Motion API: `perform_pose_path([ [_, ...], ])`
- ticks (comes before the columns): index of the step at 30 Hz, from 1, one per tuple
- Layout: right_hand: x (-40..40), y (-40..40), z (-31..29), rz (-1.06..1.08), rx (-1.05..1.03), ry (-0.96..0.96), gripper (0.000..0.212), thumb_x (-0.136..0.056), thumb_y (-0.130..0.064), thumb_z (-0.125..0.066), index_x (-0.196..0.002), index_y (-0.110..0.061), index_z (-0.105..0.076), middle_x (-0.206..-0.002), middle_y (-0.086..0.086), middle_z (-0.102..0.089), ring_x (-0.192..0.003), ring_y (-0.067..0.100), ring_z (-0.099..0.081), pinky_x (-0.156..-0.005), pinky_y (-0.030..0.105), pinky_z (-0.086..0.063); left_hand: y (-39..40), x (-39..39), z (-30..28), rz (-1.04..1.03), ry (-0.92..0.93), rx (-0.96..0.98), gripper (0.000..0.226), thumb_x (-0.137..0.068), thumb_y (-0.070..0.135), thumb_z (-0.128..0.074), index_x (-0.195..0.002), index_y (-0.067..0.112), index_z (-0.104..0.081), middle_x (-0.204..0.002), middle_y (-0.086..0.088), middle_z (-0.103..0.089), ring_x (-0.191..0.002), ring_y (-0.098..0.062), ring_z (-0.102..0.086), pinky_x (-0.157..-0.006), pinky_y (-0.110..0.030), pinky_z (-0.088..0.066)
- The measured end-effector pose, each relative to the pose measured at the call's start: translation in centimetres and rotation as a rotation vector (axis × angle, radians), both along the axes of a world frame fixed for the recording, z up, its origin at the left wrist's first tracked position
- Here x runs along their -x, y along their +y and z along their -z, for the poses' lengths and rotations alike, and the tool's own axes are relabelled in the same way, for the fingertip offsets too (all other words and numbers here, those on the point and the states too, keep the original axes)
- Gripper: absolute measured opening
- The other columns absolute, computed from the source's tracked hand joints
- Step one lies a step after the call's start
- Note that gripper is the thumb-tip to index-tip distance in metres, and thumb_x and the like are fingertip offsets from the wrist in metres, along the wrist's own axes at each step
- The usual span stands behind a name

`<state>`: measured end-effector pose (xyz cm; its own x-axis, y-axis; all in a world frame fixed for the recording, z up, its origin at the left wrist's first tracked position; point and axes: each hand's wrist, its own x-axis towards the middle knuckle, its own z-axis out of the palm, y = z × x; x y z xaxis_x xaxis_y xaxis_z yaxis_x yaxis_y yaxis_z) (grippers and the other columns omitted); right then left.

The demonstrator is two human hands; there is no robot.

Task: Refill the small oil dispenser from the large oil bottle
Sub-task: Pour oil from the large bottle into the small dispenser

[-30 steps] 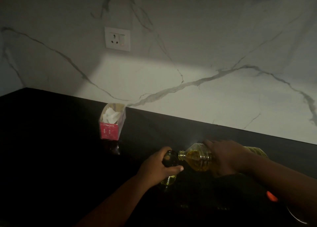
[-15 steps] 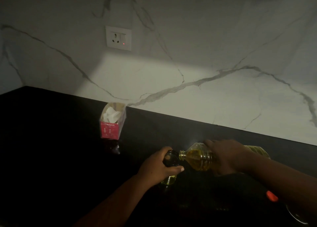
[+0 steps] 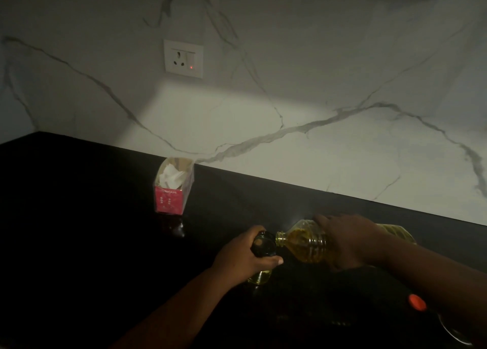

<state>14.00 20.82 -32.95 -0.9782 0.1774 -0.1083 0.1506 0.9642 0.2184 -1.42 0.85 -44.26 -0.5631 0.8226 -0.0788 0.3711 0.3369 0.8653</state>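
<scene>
1. Oil bottle (image 3: 307, 243), the large one, lies tipped nearly flat at about 4 o'clock from the middle of the view, over the black counter (image 3: 79, 243); its open mouth points toward 9 o'clock and sits just at the rim of the small dispenser, and yellow oil fills its ribbed shoulder
2. Marble wall (image 3: 316, 72), white with grey veins, fills the view from 9 o'clock round through 12 to 3 o'clock, with a lit band across its lower part
3. Right hand (image 3: 347, 240) is wrapped over the big bottle's body from above, fingers curled round it, at 4 o'clock
4. Left hand (image 3: 245, 256) is closed round the neck of the small oil dispenser (image 3: 261, 275), thumb laid across the front; both sit just left of the bottle's mouth, near 5 o'clock
5. That dispenser stands upright on the counter, dark at the top opening, with pale yellow oil showing in its base below the fingers
6. Pink tissue box (image 3: 172, 190) stands on the counter by the wall, at about 8 o'clock from centre, well apart from both hands; white paper shows in its open top
7. Wall socket (image 3: 183, 58) sits at 11 o'clock, with a small red light lit
8. Orange cap (image 3: 417, 302) lies at 5 o'clock, low right, near the right forearm
</scene>
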Motion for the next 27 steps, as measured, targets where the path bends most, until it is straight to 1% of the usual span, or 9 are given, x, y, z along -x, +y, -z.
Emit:
perform_pose_path([
  [4,0.13,-0.22,-0.31,0.008,-0.011,-0.016,0.084,-0.057,-0.066,-0.064,-0.129,-0.029,-0.039,-0.113,-0.007,-0.062,-0.1,0.015,-0.062,-0.082,0.026,-0.041,0.13,0.09,-0.01,0.002,0.004,0.008,0.076,-0.064,0.065,-0.079,-0.129,0.048,-0.044,-0.11,0.021,-0.057,-0.105,-0.002,-0.055,-0.086,-0.026,-0.047],
  [7,0.27,-0.45,-0.58,0.018,-0.009,-0.038,0.084,-0.059,-0.064,-0.066,-0.131,-0.028,-0.039,-0.115,-0.006,-0.062,-0.102,0.016,-0.061,-0.085,0.027,-0.042,0.15,0.18,0.05,0.006,0.008,0.014,0.08,-0.063,0.067,-0.078,-0.132,0.048,-0.042,-0.109,0.023,-0.054,-0.107,-0.004,-0.054,-0.087,-0.027,-0.045],
  [10,0.24,-0.7,-0.8,0.026,-0.012,-0.056,0.085,-0.063,-0.062,-0.068,-0.133,-0.027,-0.036,-0.117,-0.005,-0.061,-0.102,0.016,-0.061,-0.087,0.027,-0.043,0.14,0.2,0.17,0.006,0.01,0.013,0.082,-0.062,0.069,-0.078,-0.133,0.049,-0.041,-0.108,0.024,-0.052,-0.104,-0.002,-0.052,-0.085,-0.026,-0.045],
  [13,0.16,-0.85,-0.99,0.028,-0.018,-0.056,0.085,-0.063,-0.062,-0.068,-0.133,-0.026,-0.037,-0.118,-0.005,-0.061,-0.104,0.017,-0.06,-0.089,0.029,-0.046,0.04,0.17,0.21,0.007,0.004,0.001,0.075,-0.06,0.07,-0.077,-0.125,0.054,-0.043,-0.106,0.024,-0.056,-0.098,0.003,-0.054,-0.082,-0.024,-0.047],
  [16,0.07,-0.89,-1.02,0.029,-0.017,-0.059,0.085,-0.062,-0.063,-0.068,-0.132,-0.027,-0.036,-0.118,-0.005,-0.061,-0.104,0.017,-0.06,-0.09,0.03,-0.047,0.11,0.21,0.12,0.017,-0.004,0.004,0.076,-0.058,0.071,-0.076,-0.125,0.051,-0.044,-0.113,0.017,-0.06,-0.105,-0.004,-0.058,-0.091,-0.033,-0.051],
  [18,0.05,-0.84,-0.93,0.026,-0.022,-0.055,0.086,-0.06,-0.064,-0.067,-0.132,-0.027,-0.037,-0.119,-0.005,-0.061,-0.105,0.018,-0.06,-0.091,0.032,-0.047,0.12,0.18,0.09,0.016,0.0,0.005,0.079,-0.057,0.072,-0.075,-0.126,0.049,-0.044,-0.116,0.016,-0.061,-0.108,-0.007,-0.059,-0.094,-0.038,-0.052],
  [20,0.06,-0.78,-0.84,0.027,-0.021,-0.049,0.086,-0.059,-0.064,-0.067,-0.131,-0.027,-0.038,-0.118,-0.005,-0.061,-0.104,0.018,-0.061,-0.09,0.032,-0.048,0.07,0.14,0.16,0.008,0.004,-0.008,0.077,-0.057,0.071,-0.076,-0.125,0.049,-0.046,-0.113,0.017,-0.062,-0.106,-0.005,-0.06,-0.094,-0.037,-0.053],
  [24,0.07,-0.68,-0.76,0.024,-0.017,-0.049,0.086,-0.059,-0.066,-0.067,-0.13,-0.028,-0.039,-0.115,-0.007,-0.062,-0.102,0.015,-0.061,-0.087,0.029,-0.048,0.07,0.17,0.32,0.01,0.012,0.0,0.082,-0.058,0.073,-0.076,-0.129,0.047,-0.044,-0.117,0.016,-0.061,-0.109,-0.006,-0.059,-0.095,-0.038,-0.053],
  [27,0.14,-0.66,-0.81,0.023,-0.016,-0.048,0.085,-0.059,-0.066,-0.068,-0.129,-0.028,-0.039,-0.115,-0.007,-0.062,-0.101,0.016,-0.062,-0.087,0.03,-0.049,0.12,0.19,0.4,0.009,0.01,-0.012,0.074,-0.058,0.072,-0.076,-0.122,0.05,-0.047,-0.112,0.016,-0.063,-0.104,-0.004,-0.061,-0.092,-0.038,-0.055],
])
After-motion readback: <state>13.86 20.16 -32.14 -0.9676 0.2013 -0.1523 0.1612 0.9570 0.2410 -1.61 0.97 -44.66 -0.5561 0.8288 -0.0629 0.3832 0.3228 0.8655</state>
